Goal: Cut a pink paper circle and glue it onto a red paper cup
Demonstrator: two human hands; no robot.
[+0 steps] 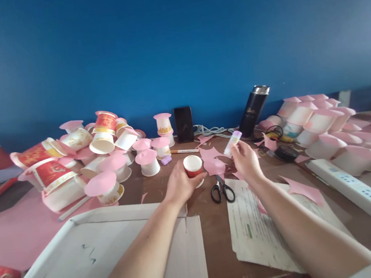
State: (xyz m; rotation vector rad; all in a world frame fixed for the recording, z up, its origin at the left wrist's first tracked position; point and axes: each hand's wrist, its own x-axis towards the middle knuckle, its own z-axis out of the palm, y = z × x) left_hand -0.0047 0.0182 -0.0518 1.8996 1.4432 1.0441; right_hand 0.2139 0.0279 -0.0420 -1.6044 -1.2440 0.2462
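My left hand (180, 184) is wrapped round a small red paper cup (193, 165) near the middle of the table, its pale round end facing up. To the right, my right hand (246, 160) pinches a white and purple glue stick (232, 144), which is tilted. Between my hands lie black-handled scissors (221, 191), their blades up against a pink paper piece (214, 166). A small purple cap (166, 160) rests on the table left of the held cup.
Several cups with pink paper discs (147, 162) crowd the left and right. Behind are a phone (184, 124) and a leaning black flask (254, 111). A power strip (348, 182) lies right, a white box lid (126, 254) front left, printed sheets (252, 240) front right.
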